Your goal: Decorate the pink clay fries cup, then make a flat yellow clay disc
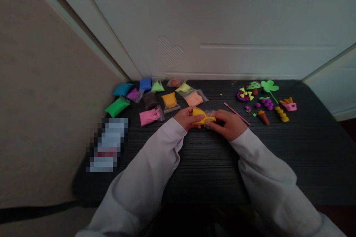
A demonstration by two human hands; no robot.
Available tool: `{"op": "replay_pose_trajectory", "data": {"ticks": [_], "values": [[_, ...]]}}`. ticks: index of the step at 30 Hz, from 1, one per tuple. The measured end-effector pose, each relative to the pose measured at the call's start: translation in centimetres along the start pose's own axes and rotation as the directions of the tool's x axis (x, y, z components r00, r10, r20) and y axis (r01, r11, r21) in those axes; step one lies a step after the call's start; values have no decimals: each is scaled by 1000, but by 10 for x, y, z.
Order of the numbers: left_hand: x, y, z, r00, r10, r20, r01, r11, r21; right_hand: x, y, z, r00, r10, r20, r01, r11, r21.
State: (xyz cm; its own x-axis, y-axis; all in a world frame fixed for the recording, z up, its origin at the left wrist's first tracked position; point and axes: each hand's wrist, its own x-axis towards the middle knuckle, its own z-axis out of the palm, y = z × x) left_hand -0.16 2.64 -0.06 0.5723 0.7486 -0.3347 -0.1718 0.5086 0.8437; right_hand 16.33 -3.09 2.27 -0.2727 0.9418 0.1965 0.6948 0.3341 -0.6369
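My left hand [187, 118] grips a yellow packet of modelling clay [198, 116], its fingers wrapped round the bulky end. At the packet's narrow end my right hand [228, 123] pinches the clear plastic wrapper, with yellow clay reaching up to the fingertips. The packet is held just above the dark table [205, 163]. A thin pink modelling stick [236, 113] lies beyond my right hand. To the left of my hands rest an orange clay packet [169, 100] and a pink clay packet [150, 116].
Several more clay packets, among them a green one [118, 106] and a blue one [145, 84], lie at the back left. Small clay figures, such as a green clover [269, 86] and purple grapes [267, 104], stand at right. A pixelated rectangle [109, 144] is at left; a white panel [222, 26] rises behind.
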Motion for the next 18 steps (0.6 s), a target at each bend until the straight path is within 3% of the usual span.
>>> {"op": "replay_pose_trajectory", "data": {"ticks": [6,10,12,15,18], "values": [[1,-2,2,1000,7,-27,-5,999,40,0,2,-3,994,104,27,-104,994,13],[2,-1,1,999,29,-41,-28,999,19,-1,10,-16,986,164,-41,-143,940,309],[3,0,0,998,28,-65,-28,1000,-8,-2,14,-26,944,292,-155,-170,829,533],[3,3,-1,997,19,-79,-24,998,-55,-3,16,-35,833,501,-233,-125,582,803],[2,4,-1,997,19,-81,-25,997,-75,-1,14,-32,824,518,-230,-45,463,885]]}}
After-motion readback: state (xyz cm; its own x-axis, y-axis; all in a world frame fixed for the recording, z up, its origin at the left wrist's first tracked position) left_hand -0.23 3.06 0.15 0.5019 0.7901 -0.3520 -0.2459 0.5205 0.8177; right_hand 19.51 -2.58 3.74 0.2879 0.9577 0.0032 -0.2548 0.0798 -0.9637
